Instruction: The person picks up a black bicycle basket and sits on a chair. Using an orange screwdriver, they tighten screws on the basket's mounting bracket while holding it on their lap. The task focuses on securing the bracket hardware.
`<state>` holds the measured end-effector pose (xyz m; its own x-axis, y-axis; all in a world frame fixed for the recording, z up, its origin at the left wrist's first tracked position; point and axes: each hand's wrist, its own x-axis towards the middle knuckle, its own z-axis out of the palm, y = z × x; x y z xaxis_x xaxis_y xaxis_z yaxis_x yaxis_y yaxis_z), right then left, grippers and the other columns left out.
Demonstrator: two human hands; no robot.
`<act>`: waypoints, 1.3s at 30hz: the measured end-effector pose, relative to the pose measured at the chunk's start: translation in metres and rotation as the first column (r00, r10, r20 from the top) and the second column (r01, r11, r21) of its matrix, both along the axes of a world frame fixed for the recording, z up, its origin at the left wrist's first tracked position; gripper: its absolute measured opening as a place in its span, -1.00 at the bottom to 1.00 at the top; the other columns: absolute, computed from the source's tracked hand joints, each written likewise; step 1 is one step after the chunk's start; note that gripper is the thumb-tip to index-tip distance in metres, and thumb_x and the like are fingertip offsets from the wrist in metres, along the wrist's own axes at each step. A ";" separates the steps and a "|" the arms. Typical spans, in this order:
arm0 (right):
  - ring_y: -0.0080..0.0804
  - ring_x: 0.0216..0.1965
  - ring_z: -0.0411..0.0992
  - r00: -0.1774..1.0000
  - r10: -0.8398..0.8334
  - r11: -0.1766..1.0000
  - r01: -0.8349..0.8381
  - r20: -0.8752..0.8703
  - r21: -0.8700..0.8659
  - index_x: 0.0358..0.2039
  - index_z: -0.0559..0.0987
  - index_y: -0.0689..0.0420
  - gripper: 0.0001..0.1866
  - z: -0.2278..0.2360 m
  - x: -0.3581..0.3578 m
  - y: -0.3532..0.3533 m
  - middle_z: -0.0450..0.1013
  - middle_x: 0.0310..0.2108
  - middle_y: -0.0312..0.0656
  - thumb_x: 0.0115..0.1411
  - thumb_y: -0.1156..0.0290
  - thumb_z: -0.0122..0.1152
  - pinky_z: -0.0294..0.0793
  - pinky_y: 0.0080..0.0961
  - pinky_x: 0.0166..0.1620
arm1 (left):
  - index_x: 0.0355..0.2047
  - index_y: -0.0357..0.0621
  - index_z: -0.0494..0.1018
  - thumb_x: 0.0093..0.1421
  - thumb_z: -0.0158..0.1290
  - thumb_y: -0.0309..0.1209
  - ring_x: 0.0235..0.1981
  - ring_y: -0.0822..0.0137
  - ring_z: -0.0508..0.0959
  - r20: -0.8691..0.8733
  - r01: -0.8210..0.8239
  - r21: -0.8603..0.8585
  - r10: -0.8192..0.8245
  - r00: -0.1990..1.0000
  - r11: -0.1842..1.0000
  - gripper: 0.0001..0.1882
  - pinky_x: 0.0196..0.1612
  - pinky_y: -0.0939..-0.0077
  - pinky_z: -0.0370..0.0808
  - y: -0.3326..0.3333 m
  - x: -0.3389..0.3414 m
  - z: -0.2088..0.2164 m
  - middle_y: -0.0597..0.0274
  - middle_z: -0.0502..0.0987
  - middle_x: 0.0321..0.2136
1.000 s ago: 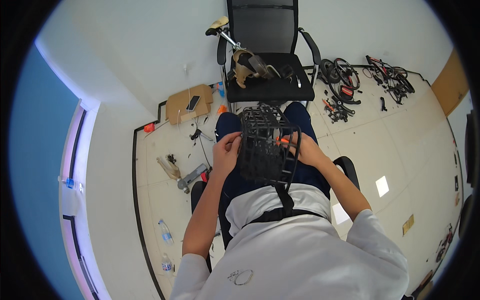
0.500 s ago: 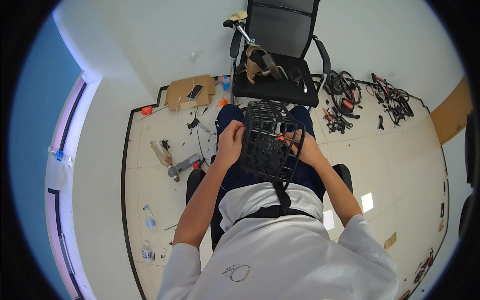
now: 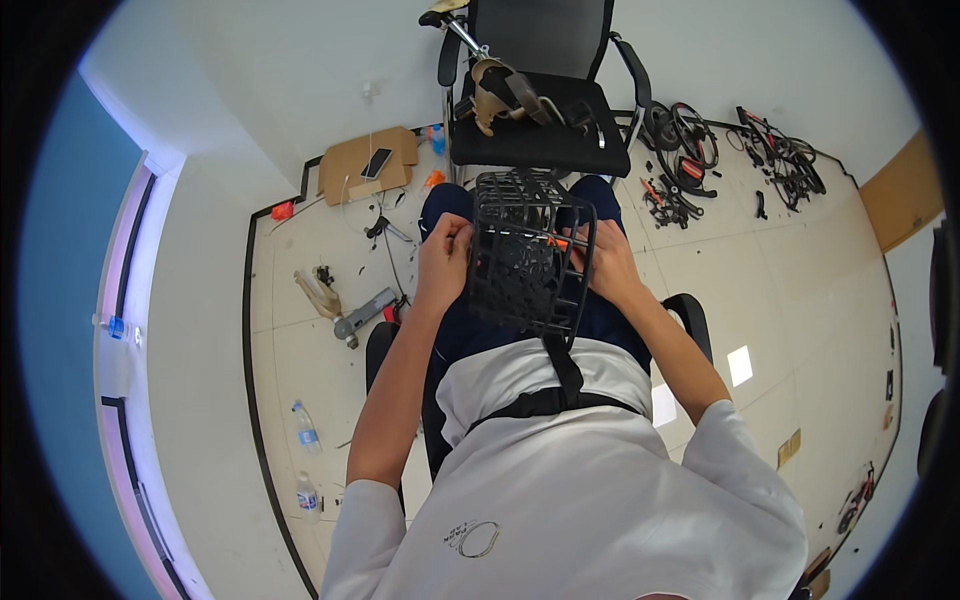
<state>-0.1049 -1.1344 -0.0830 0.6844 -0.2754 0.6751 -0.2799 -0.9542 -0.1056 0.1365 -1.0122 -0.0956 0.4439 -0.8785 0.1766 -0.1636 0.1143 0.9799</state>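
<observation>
A black plastic lattice basket [image 3: 522, 265] rests on my lap, its open side towards the right. At its left wall my left hand [image 3: 445, 262] is closed, fingers curled against the rim. My right hand [image 3: 610, 264] is at the right side, its fingers bent in among the bars. A small slim orange piece [image 3: 557, 241] shows by those fingertips inside the basket; its full shape is hidden by the bars. A black strap [image 3: 565, 378] hangs between the basket and my waist.
Ahead, a black office chair [image 3: 545, 140] bears a bicycle seat post and frame parts. Bike parts [image 3: 680, 180] and a folded bike [image 3: 785, 165] lie at the right. Left are cardboard [image 3: 338, 172] with a phone [image 3: 377, 164], a grey tube part [image 3: 365, 316] and bottles [image 3: 306, 428].
The whole view has shifted, so the chair, basket and hands appear higher and slightly left. Both hands keep nearly the same places at the basket's sides.
</observation>
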 end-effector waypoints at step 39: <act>-0.45 -0.60 0.46 0.903 0.411 0.522 -0.121 -0.124 0.844 -0.36 0.63 0.31 -0.82 0.004 0.008 -0.052 0.52 -0.58 -0.16 -0.01 0.57 0.15 0.41 -0.51 -0.48 | -0.17 -0.15 0.38 0.42 -0.14 -0.38 -0.47 0.54 0.50 0.082 -0.015 -0.023 0.017 0.996 1.000 -0.86 -0.43 0.62 0.46 0.002 -0.007 -0.002 0.34 0.44 -0.49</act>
<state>-0.0965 -1.1860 -0.0792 0.9298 -0.3666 0.0342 -0.1803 -0.5343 -0.8259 0.1299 -1.0100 -0.0973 0.4411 -0.8668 0.2324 -0.2459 0.1322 0.9602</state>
